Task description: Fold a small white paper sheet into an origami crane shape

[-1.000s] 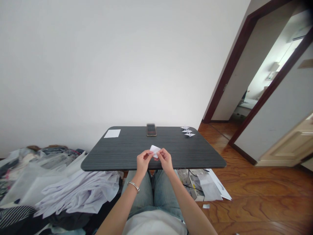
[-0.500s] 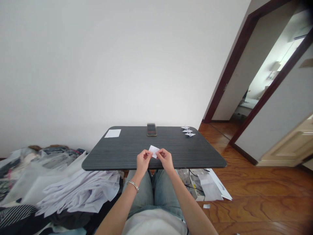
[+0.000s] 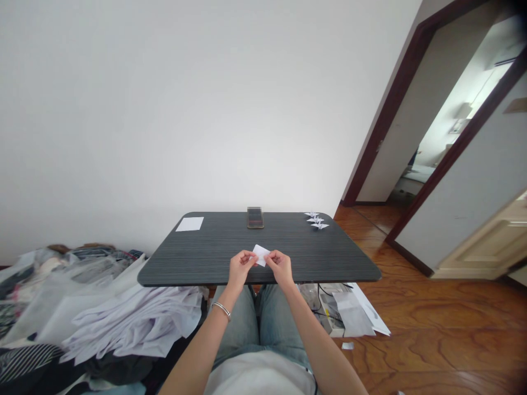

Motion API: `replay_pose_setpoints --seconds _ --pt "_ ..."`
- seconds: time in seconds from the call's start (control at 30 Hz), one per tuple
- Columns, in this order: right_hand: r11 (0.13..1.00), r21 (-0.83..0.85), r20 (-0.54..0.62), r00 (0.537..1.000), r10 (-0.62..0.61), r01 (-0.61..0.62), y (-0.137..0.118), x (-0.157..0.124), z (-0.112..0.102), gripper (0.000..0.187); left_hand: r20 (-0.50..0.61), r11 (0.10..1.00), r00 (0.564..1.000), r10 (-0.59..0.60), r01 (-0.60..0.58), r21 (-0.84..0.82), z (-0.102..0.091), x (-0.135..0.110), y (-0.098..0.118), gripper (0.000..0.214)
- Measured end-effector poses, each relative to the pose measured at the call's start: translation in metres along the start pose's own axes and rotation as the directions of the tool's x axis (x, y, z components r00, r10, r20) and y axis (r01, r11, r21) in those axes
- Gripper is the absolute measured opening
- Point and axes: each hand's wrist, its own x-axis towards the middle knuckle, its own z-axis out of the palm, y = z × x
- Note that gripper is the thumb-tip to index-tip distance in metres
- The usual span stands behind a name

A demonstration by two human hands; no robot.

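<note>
1. The left hand (image 3: 240, 267) and the right hand (image 3: 281, 265) meet just above the near edge of the dark surface (image 3: 197, 258), over the person's lap.
2. Between them is a small folded paper (image 3: 261, 254), white, held off the surface and tilted up toward the camera.
3. Each grip is closed on the paper: the left pinches its left corner and the right pinches its right edge, thumb against forefinger.
4. The work in hand looks like folding or creasing this small piece. It would go best with the edges lined up exactly before any pressure goes on.
5. The fingertips should sit close to the fold line so the paper cannot slip or bow between the two hands.
6. A crease this small is likely sharper if it is run along with a nail, or pressed flat on the surface just below.
7. The pinch should stay light, since a thin folded piece tears or wrinkles easily at the corners.
8. At the far edge stand a phone (image 3: 255, 218), a flat white sheet (image 3: 190, 224) to its left and three paper cranes (image 3: 316, 220) to its right, all well apart from the hands.
</note>
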Motion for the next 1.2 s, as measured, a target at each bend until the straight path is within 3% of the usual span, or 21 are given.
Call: replay_pose_setpoints --seconds 0.57,1.03,1.2 --pt "1.0 -0.013 -0.061 0.998 -0.008 0.008 -0.0025 0.0003 -0.0022 0.018 0.068 0.974 0.986 -0.152 0.161 -0.158 -0.0037 0.0003 0.0042 0.022" --pt "1.0 0.011 -0.063 0.998 -0.019 0.02 -0.0017 -0.0004 -0.0011 0.019 0.089 0.982 0.993 -0.084 0.097 -0.162 -0.002 -0.0038 0.007 0.028" --pt "1.0 0.022 -0.039 0.999 -0.016 0.017 -0.0041 -0.002 -0.0001 0.019 0.047 0.991 0.998 -0.052 0.057 -0.122 0.0028 -0.0042 0.0062 0.026"
